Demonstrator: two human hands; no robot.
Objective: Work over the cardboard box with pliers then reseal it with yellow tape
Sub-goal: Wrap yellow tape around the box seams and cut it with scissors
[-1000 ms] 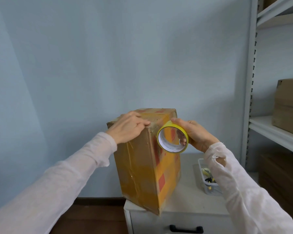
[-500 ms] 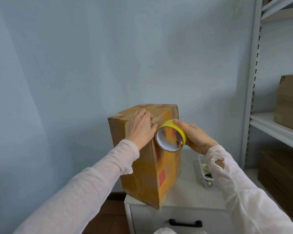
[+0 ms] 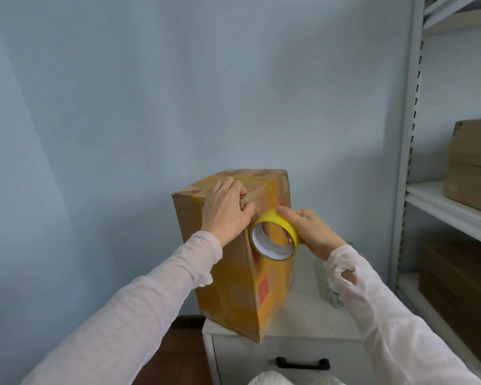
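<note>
1. The cardboard box stands upright on end on your white cabinet, its near corner toward you and its base overhanging the cabinet's left front edge. Yellowish tape and red patches cover its sides and top.
2. Your left hand lies over the box's top near edge, at about 10 o'clock from the roll of yellow tape; the fingers curl down onto the top face and press the cardboard there. It pinches nothing loose that you can see.
3. Your right hand grips the roll of yellow tape, thumb on the outer band at the top and fingers wrapped round the far side, one fingertip showing through the core. The roll sits against the box's right face just under the top corner, its white inner ring facing you.
4. Whether a strip already runs from the roll onto the box is hard to tell, as your left hand hides that spot.
5. At 4 o'clock from the box, a clear tub stands on the cabinet, mostly hidden by your right sleeve.
6. At 3 o'clock, a grey metal shelving unit holds a brown carton.
7. A black drawer handle shows at 6 o'clock on the cabinet front.
</note>
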